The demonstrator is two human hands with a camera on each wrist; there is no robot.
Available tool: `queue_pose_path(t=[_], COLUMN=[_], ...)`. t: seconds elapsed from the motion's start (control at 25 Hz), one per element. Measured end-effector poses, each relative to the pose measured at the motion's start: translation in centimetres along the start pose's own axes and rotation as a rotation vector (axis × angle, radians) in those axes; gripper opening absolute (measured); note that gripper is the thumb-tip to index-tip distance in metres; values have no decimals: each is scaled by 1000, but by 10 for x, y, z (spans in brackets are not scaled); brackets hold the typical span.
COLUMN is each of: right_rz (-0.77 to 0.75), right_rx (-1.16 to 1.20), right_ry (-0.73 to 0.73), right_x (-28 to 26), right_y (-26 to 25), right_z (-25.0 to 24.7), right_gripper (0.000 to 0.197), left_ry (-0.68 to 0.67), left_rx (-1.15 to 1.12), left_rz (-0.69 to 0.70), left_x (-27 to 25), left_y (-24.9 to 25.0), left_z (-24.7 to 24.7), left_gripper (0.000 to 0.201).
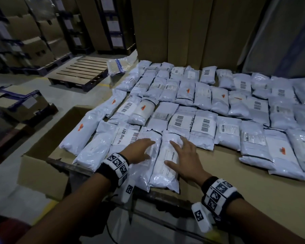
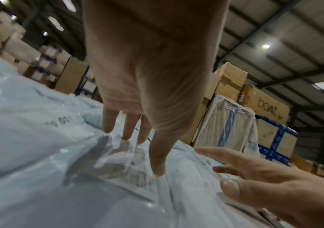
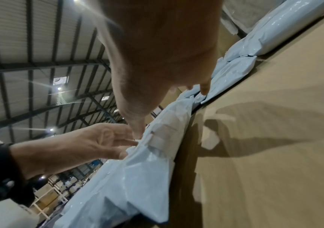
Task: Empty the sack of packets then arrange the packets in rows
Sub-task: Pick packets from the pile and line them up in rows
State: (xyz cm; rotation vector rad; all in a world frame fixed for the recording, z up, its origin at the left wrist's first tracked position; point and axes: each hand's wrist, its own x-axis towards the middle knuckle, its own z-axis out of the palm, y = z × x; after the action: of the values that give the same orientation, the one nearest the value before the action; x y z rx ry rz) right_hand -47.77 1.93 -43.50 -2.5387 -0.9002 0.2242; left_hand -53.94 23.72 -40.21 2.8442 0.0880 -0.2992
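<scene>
Packets (image 1: 202,95) in pale plastic cover most of the cardboard-topped bench (image 1: 236,173), laid side by side in rows that run back to the upright cardboard sheets (image 1: 192,29). Both my hands lie on the two nearest packets at the front edge. My left hand (image 1: 139,151) rests flat on the left front packet (image 1: 144,171), its fingers (image 2: 157,162) straight and spread, the tips pressing the plastic. My right hand (image 1: 185,159) lies on the right front packet (image 1: 165,166), the one with the long paper label, fingers (image 1: 176,146) wide apart, thumb out to the side; nothing is gripped. The two packets touch along their long sides. Bare cardboard shows to the right of my right hand. Beyond the bench's left edge stand a wooden pallet (image 1: 81,71) and stacked cartons (image 1: 33,32) on the floor.
</scene>
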Motion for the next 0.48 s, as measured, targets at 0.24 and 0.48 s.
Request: queue_pose_path(t=[0.24,0.48], right_rz=[-12,38], right_rx=[82,-59], right_ry=[-247,-409], right_x=[7,24], right_y=[11,-1], right_z=[19,10], right_gripper=[95,94], left_ry=[-185,-164], left_rx=[-38,-60], left_rz=[-15,-13], left_x=[6,4], left_y=[-17,-13], left_z=[26,30], left_gripper=[81,79])
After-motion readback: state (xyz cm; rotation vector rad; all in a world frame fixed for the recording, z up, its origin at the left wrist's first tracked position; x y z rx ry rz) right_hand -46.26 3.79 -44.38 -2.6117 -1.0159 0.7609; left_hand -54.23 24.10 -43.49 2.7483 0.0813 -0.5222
